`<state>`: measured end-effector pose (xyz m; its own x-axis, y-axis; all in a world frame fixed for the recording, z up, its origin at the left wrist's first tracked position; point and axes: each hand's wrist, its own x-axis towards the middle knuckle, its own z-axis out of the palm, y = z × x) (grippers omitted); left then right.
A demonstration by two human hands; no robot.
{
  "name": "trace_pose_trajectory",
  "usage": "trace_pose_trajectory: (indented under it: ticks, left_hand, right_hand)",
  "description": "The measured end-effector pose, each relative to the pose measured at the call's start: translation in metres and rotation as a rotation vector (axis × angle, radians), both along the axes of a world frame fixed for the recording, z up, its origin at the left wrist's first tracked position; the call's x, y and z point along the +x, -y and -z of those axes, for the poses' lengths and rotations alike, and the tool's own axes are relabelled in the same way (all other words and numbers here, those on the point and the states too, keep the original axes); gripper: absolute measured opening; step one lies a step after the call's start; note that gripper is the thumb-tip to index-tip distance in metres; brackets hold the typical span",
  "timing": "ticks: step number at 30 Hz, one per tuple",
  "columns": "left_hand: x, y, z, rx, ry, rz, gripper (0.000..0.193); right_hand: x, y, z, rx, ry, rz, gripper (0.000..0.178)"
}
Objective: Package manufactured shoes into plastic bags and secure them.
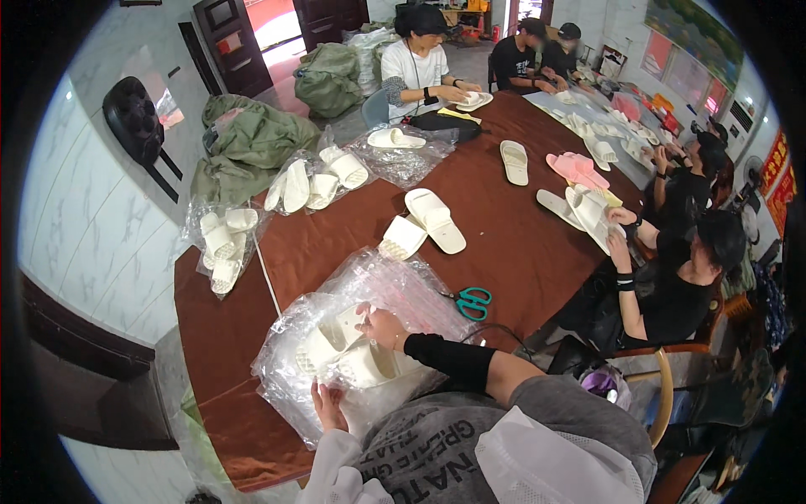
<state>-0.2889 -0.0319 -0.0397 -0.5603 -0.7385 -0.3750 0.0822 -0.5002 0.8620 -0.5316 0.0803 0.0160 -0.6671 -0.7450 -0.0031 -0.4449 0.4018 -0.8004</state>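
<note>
A pair of cream slippers [321, 349] lies on clear plastic bags [281, 336] at the table's near edge, right in front of me. My right hand [384, 328], with a black sleeve on its forearm, is closed at the far end of one slipper, thumb and fingers pinching there. Beside the near slipper [363, 368], my left hand [329, 407] rests at the bag's near edge with its fingers stretched out. Part of the slippers is hidden behind my right hand and the shiny film.
Teal-handled scissors [473, 304] lie right of the bags. Farther off is another cream pair [432, 220]. Bagged slippers [225, 244] line the left edge of the brown-covered table [336, 233]. Co-workers handle slippers at the right and far sides. Green sacks [252, 147] stand behind.
</note>
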Motion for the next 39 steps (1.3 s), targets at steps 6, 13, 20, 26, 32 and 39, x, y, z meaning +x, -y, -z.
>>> trace_pose_trajectory:
  ticks: [6,13,20,26,32,39]
  left_hand:
    - [-0.011,-0.001,-0.007,-0.001,0.016,0.010,0.050]
    - [-0.013,-0.002,-0.023,-0.094,0.069,0.067,0.045]
    - [-0.024,-0.009,-0.043,-0.022,-0.076,0.025,0.033]
    - [-0.019,-0.015,-0.066,-0.049,-0.172,-0.042,0.021]
    - [0.020,-0.034,-0.057,0.113,-0.166,0.260,0.019]
    - [0.045,-0.009,-0.040,-0.040,0.121,-0.137,0.039]
  right_hand:
    - [-0.007,0.007,0.077,-0.057,-0.418,-0.182,0.043]
    - [-0.010,0.014,0.019,0.392,-0.260,-0.121,0.068]
    - [-0.006,0.024,0.029,0.426,-0.213,0.089,0.077]
    - [-0.023,0.027,0.019,-0.059,0.452,-0.014,0.084]
    - [-0.022,0.002,0.003,-0.475,0.717,0.162,0.051]
    - [-0.025,-0.010,0.044,-0.366,0.875,0.209,0.044]
